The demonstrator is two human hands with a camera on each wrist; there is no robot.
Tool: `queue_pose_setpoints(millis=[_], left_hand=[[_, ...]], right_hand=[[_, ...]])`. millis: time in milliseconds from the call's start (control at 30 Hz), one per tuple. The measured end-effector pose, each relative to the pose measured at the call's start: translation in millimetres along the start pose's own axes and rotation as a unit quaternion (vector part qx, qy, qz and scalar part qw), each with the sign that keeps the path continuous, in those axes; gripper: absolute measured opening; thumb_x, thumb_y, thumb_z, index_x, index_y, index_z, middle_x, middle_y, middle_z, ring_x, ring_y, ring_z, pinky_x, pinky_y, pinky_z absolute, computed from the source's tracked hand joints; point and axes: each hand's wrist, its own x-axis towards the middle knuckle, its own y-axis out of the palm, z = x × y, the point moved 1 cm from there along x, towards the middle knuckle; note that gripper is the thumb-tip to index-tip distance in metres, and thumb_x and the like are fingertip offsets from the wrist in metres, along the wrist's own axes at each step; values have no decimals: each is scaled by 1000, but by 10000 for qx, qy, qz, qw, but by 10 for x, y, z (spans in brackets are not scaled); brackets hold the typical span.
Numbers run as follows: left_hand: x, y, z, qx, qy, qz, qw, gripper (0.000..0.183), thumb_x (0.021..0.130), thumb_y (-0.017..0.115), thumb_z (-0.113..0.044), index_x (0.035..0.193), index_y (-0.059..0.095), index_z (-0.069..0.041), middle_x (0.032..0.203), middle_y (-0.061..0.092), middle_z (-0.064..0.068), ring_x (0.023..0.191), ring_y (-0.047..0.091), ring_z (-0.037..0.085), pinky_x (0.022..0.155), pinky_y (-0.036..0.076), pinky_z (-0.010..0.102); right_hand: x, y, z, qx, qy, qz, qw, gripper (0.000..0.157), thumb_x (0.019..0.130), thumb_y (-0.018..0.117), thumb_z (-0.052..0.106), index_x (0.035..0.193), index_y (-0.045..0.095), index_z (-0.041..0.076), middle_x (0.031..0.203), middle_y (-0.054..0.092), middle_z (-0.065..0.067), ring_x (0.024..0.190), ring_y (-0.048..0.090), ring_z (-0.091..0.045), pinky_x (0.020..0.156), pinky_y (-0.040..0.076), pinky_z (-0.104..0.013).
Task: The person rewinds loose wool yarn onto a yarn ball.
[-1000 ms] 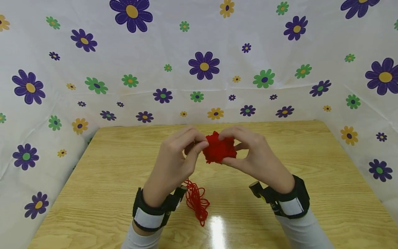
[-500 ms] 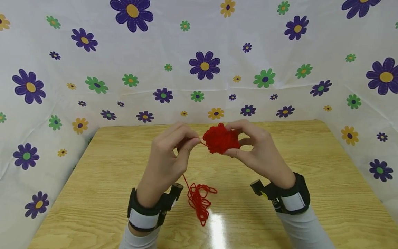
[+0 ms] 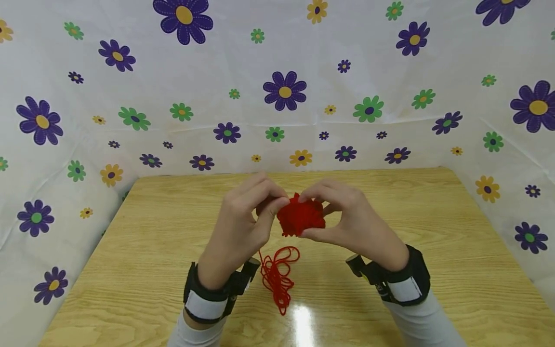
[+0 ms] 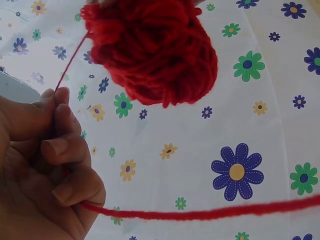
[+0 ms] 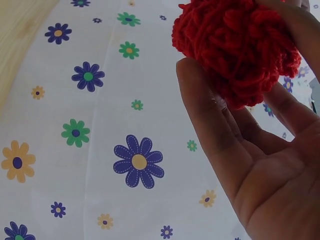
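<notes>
A red ball of yarn [image 3: 303,217] is held up above the table by my right hand [image 3: 347,212], thumb below and fingers over the top and far side. In the right wrist view the yarn ball [image 5: 240,50] rests among the curved fingers. Just left of it, my left hand [image 3: 247,217] pinches a yarn strand [image 4: 72,62] between thumb and forefinger. That strand runs up to the ball [image 4: 155,55] in the left wrist view. The trailing yarn [image 4: 200,215] passes under the left hand's curled fingers and off to the right.
A loose tangle of red yarn [image 3: 277,282] lies on the wooden table [image 3: 151,250] below the hands. A white cloth [image 3: 195,72] printed with flowers stands behind the table and along both sides. Each wrist wears a black strap [image 3: 407,284] with a small camera.
Half a second ago the hands were farther apart, with a strand stretched between them. Now the ball has come lower and left, against the left fingertips. A yarn loop on the table has shifted.
</notes>
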Motion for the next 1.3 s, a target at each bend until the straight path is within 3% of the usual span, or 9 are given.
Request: queue_pose_setpoints(millis=[633, 900, 1300], left_hand=[[-5, 41, 81, -237, -43, 155, 9996, 10, 86, 69, 4, 83, 65, -4, 77, 55, 0, 65, 43, 8, 54, 39, 21], [-4, 42, 100, -381, -139, 264, 9988, 10, 87, 69, 2, 82, 65, -6, 75, 52, -2, 64, 40, 7, 53, 35, 23], [-5, 30, 99, -538, -300, 455, 9971, 11, 87, 69, 3, 82, 66, -7, 75, 53, -4, 63, 42, 7, 51, 37, 25]], right_hand=[[-27, -1, 152, 656, -594, 342, 9955, 46, 69, 85, 4, 111, 68, 10, 115, 64, -3, 105, 60, -16, 76, 55, -29], [-61, -61, 188, 912, -585, 422, 9932, 48, 68, 86, 2, 112, 69, 10, 118, 64, -3, 109, 59, -16, 79, 54, -32], [-85, -103, 237, 1247, -580, 341, 9899, 48, 69, 86, 3, 114, 69, 8, 118, 66, -3, 105, 61, -17, 77, 55, -34]])
